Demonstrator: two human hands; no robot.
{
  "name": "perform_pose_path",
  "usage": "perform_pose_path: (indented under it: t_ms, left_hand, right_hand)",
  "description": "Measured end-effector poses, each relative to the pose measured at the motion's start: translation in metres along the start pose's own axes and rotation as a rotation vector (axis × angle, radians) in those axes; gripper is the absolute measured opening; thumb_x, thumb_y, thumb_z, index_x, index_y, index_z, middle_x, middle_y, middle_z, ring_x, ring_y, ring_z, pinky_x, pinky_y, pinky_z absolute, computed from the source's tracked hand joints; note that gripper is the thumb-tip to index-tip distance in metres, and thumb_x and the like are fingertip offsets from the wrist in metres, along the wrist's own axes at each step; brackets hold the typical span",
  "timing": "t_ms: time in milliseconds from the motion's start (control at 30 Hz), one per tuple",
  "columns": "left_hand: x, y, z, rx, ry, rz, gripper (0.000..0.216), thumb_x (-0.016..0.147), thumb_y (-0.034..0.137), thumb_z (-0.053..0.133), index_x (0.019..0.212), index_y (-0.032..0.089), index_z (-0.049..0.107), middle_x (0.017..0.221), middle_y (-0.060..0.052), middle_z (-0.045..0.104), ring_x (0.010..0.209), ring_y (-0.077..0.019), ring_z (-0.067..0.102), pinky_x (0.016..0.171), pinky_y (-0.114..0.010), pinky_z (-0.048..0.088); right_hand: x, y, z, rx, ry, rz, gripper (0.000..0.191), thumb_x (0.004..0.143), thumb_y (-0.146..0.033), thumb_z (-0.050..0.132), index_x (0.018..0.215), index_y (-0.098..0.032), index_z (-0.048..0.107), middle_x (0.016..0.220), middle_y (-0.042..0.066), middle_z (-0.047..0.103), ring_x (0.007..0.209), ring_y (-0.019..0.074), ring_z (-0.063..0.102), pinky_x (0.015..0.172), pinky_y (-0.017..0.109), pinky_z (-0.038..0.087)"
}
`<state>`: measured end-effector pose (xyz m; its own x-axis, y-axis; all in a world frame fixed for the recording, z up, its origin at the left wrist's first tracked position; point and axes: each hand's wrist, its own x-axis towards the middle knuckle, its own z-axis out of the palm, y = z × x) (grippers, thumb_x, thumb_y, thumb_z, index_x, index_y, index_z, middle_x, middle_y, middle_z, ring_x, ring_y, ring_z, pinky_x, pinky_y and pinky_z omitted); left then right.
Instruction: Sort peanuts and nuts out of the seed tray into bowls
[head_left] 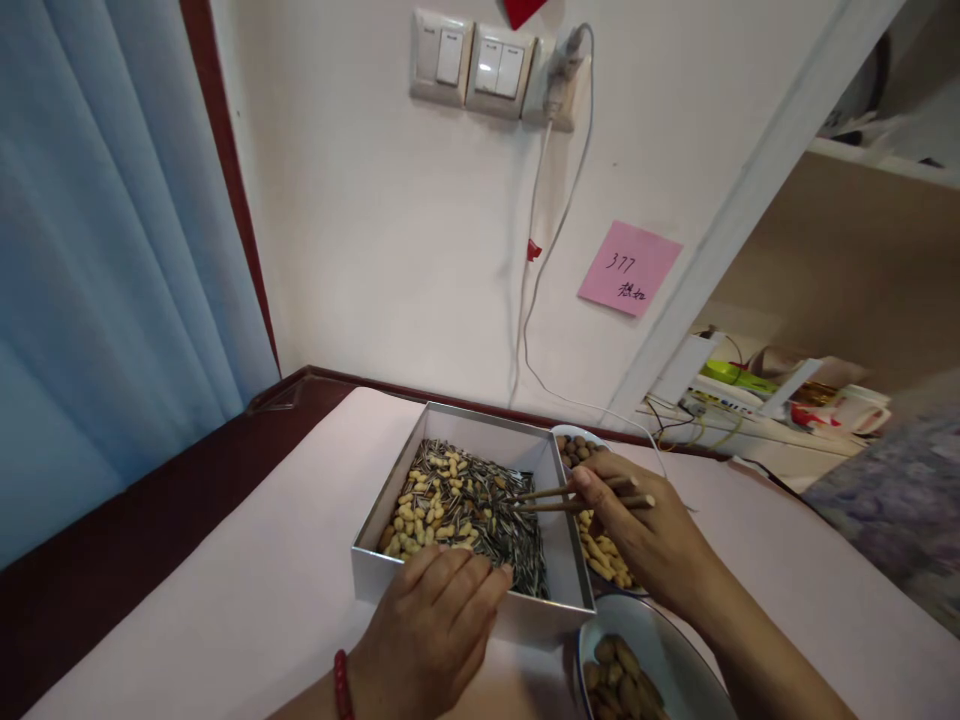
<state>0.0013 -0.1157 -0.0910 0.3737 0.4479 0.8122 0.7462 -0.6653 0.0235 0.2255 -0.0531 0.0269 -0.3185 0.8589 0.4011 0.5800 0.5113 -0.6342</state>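
A white box (pixel 472 425) holds peanuts (pixel 420 510) on its left side and striped sunflower seeds (pixel 517 560) on its right. My right hand (pixel 634 515) grips a pair of wooden chopsticks (pixel 551 498), whose tips reach down among the seeds. Over the box's near wall rests my left hand (pixel 439 625), its fingers bent over the rim. Right of the box, partly behind my right hand, a bowl of peanuts (pixel 607 560) shows. Behind it stands a bowl of round brown nuts (pixel 577 448). Nearer me, a white bowl (pixel 679 650) holds long brown nuts (pixel 622 680).
A pale sheet (pixel 225 590) covers the table. Grey cables (pixel 536 320) hang from a wall socket (pixel 555 90) beside light switches (pixel 469 65). A pink note (pixel 630 268) is stuck to the wall. Blue curtain (pixel 112 250) hangs left; shelves (pixel 772 400) with clutter stand right.
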Motion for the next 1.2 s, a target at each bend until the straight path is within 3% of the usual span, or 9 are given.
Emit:
perform_pose_path:
  t_ms: [233, 533, 833, 1033, 1200]
  left_hand:
    - [0.002, 0.001, -0.002, 0.018, 0.016, -0.001, 0.027, 0.092, 0.019, 0.06, 0.119, 0.017, 0.066, 0.105, -0.003, 0.074, 0.101, -0.0189, 0.061, 0.101, -0.036, 0.035]
    - [0.001, 0.0, -0.002, -0.006, 0.018, 0.006, 0.03, 0.09, 0.017, 0.062, 0.12, 0.015, 0.066, 0.106, -0.004, 0.074, 0.103, -0.0197, 0.058, 0.105, -0.036, 0.033]
    - [0.001, 0.0, -0.001, -0.005, 0.039, 0.004, 0.029, 0.091, 0.018, 0.061, 0.119, 0.016, 0.067, 0.105, -0.005, 0.075, 0.101, -0.02, 0.06, 0.106, -0.036, 0.032]
    - [0.003, 0.001, -0.003, -0.009, 0.036, -0.004, 0.028, 0.091, 0.018, 0.06, 0.118, 0.017, 0.067, 0.105, -0.004, 0.075, 0.101, -0.0198, 0.06, 0.107, -0.035, 0.031]
    - [0.005, 0.0, -0.004, -0.017, 0.046, 0.01, 0.027, 0.094, 0.02, 0.055, 0.118, 0.017, 0.067, 0.104, -0.004, 0.075, 0.099, -0.0196, 0.062, 0.105, -0.035, 0.032]
  right_hand:
    - [0.001, 0.013, 0.014, -0.015, -0.006, 0.015, 0.042, 0.099, -0.05, 0.043, 0.07, -0.022, 0.054, 0.068, 0.001, 0.057, 0.065, 0.0163, 0.053, 0.057, 0.028, 0.041]
    - [0.001, 0.006, 0.003, -0.033, 0.051, -0.014, 0.041, 0.099, -0.05, 0.045, 0.072, -0.021, 0.057, 0.069, 0.002, 0.056, 0.067, 0.017, 0.053, 0.06, 0.03, 0.041]
    - [0.015, 0.017, 0.025, -0.04, 0.077, -0.05, 0.04, 0.098, -0.046, 0.046, 0.069, -0.021, 0.057, 0.069, 0.002, 0.058, 0.067, 0.017, 0.053, 0.063, 0.03, 0.041]
    - [0.006, 0.011, 0.01, 0.021, 0.152, -0.033, 0.04, 0.097, -0.048, 0.049, 0.07, -0.02, 0.058, 0.068, 0.002, 0.057, 0.066, 0.017, 0.055, 0.06, 0.03, 0.042]
    - [-0.02, -0.001, -0.016, 0.092, 0.22, -0.015, 0.037, 0.099, -0.046, 0.049, 0.074, -0.021, 0.061, 0.07, 0.001, 0.06, 0.064, 0.0154, 0.059, 0.057, 0.028, 0.045]
